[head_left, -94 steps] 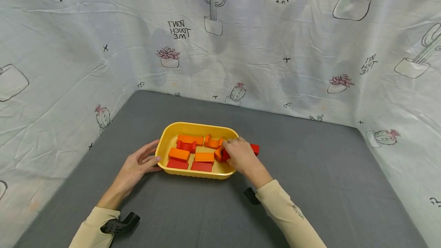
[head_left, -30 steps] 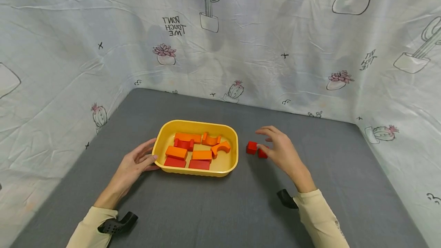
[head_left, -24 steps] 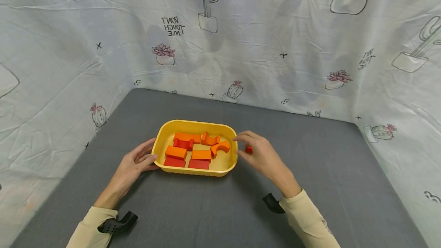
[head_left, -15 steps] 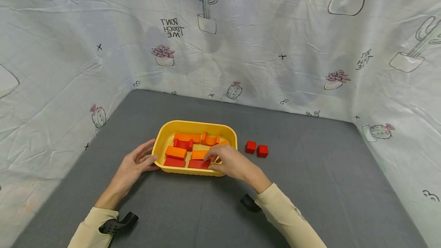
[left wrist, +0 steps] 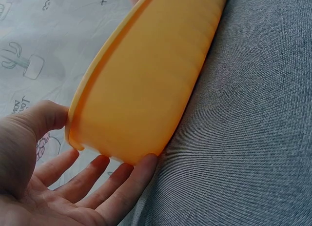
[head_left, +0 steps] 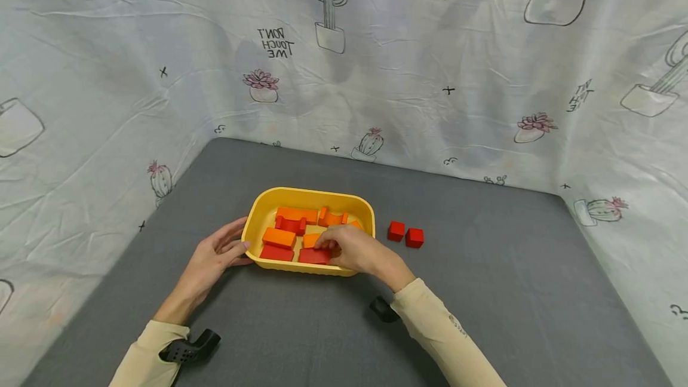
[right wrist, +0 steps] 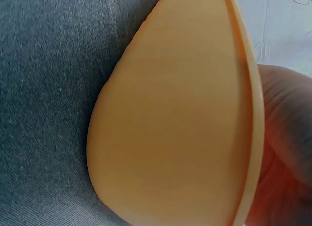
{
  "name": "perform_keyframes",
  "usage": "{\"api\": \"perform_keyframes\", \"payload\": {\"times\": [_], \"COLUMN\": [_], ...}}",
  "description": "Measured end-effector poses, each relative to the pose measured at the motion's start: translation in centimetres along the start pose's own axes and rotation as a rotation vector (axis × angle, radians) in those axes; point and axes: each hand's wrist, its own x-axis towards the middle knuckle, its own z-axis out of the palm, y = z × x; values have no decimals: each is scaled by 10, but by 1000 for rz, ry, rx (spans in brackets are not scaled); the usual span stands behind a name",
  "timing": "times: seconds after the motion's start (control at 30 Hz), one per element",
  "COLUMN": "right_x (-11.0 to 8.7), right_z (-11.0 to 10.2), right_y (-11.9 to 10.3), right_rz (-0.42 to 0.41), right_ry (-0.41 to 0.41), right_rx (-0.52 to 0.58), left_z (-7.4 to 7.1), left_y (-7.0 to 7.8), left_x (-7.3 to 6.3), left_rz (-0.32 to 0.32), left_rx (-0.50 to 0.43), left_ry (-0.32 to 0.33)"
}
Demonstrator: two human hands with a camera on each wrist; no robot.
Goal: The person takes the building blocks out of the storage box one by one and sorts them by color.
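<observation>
The yellow tray stands on the grey counter, somewhat closer to the left edge than to the right one. The left hand is spread and relaxed at the tray's left end: the thumb touches the rim and the fingertips rest against the end wall.

The right hand reaches over the near right corner of the tray. Its fingers are bent at the right end of a red block, which lies along the near wall, with another red block to its left. Whether the fingers already pinch it, I cannot tell — in the right wrist view the tray wall hides them.

I judge that this block is light, stiff and hard to break, with smooth faces that may slip a little. The good hold seems to be across its two long sides, but the near wall and the orange block behind leave little room for fingers. The tray looks thin and light, so it could slide if pushed — its rim is a sensible place to steady it.
</observation>
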Motion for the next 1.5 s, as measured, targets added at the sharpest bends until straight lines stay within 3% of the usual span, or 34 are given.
{"api": "perform_keyframes", "payload": {"times": [0.23, 0.57, 0.87, 1.03, 1.2, 1.5], "right_x": [2, -11, -59, -94, -124, -164], "right_z": [3, -3, -33, -49, -60, -63], "right_y": [2, 10, 30, 51, 68, 98], "right_rz": [12, -40, -50, 6, 92, 168], "right_ry": [-33, 91, 337, 450, 507, 578], "right_rx": [-97, 60, 154, 146, 141, 123], "left_z": [0, 2, 4, 5, 4, 4], "left_y": [0, -2, -5, -7, -7, -8], "left_x": [-2, -1, -3, -5, -5, -5], "left_rz": [5, 9, 15, 20, 11, 19], "left_rx": [7, 11, 14, 9, 18, 20], "left_ry": [6, 13, 16, 22, 21, 13]}}
